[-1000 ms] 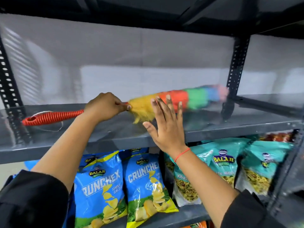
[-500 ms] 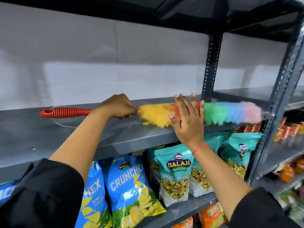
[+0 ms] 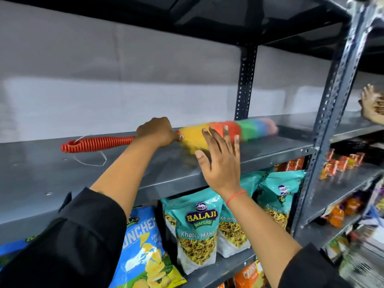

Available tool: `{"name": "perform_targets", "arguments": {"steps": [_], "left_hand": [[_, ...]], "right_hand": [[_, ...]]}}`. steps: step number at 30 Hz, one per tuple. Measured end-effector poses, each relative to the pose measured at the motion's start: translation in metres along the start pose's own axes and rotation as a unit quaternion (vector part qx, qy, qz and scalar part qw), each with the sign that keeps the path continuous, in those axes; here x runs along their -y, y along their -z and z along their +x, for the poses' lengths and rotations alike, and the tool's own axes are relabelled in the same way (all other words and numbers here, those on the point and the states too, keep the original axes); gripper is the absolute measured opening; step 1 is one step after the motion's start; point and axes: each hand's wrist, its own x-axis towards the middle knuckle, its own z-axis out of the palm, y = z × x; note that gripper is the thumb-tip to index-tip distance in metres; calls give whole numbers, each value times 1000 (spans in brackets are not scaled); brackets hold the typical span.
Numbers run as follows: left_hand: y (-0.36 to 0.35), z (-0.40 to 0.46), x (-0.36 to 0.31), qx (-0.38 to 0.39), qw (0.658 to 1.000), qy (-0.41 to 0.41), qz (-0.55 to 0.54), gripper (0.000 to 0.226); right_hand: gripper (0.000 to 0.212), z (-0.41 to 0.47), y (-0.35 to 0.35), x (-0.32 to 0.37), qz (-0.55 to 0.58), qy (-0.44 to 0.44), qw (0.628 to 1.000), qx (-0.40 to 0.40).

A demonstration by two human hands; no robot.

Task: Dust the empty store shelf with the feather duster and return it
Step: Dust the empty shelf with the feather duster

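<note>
Left hand (image 3: 159, 132) fingers wrapped on rainbow feather duster (image 3: 228, 132) neck, sweeping grey metal shelf (image 3: 124, 169); right hand (image 3: 221, 161) fingers spread, empty, probably steadying.

Single head cam, close up, facing fwd at the shelf (image 3: 62, 179).

A grey metal shelf (image 3: 52, 179) runs left to right, held by perforated uprights at the far middle and near right. On it lies a feather duster (image 3: 207, 134), red ribbed handle to the left, rainbow head to the right, blurred. A thin white loop of cord (image 3: 91, 161) rests on the shelf near the handle's end.
</note>
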Motion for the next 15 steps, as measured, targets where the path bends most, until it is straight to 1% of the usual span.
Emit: {"name": "perform_targets", "arguments": {"steps": [2,3,5,6,7,9,12,15], "left_hand": [[-5,4,-12,-62,997,13,35,36],[-8,6,-16,-73,997,21,26,38],[-14,10,-16,-44,998,40,-38,45],[-16,11,-16,-15,996,46,-69,45],[-17,12,-14,4,996,51,-77,44],[-18,14,-14,-7,997,67,-32,41],[-18,13,-16,-88,990,95,51,36],[-17,6,-15,-109,987,99,65,40]], "right_hand": [[54,0,-1,0,1,0,1000,-2],[54,0,-1,0,2,0,1000,-3],[54,-1,-1,-1,9,-1,1000,-6],[54,-1,-1,-2,12,1,1000,-4],[54,-1,-1,-1,15,3,1000,-3],[52,-2,-1,-1,20,11,1000,-5],[50,-2,-2,-2,28,13,999,-17],[49,-2,-2,-1,39,7,999,-31]]}}
